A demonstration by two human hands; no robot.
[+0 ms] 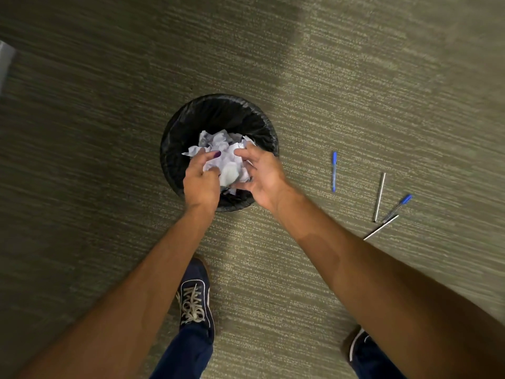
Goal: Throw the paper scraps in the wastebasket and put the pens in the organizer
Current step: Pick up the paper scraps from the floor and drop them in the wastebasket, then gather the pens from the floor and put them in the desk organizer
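A round black wastebasket (180, 132) with a bag liner stands on the carpet at the centre. Over its opening both hands press a bunch of crumpled white paper scraps (224, 154) between them. My left hand (200, 181) grips the bunch from the left, my right hand (262, 176) from the right. Right of the basket several pens lie on the carpet: a blue-capped pen (334, 170), a silver pen (379, 196), another blue-capped pen (397, 207) and a white one (381, 227). No organizer is in view.
Olive striped carpet (355, 77) covers the whole floor. My two feet in dark blue shoes (195, 299) stand just in front of the basket. A grey object's corner (5, 61) shows at the left edge.
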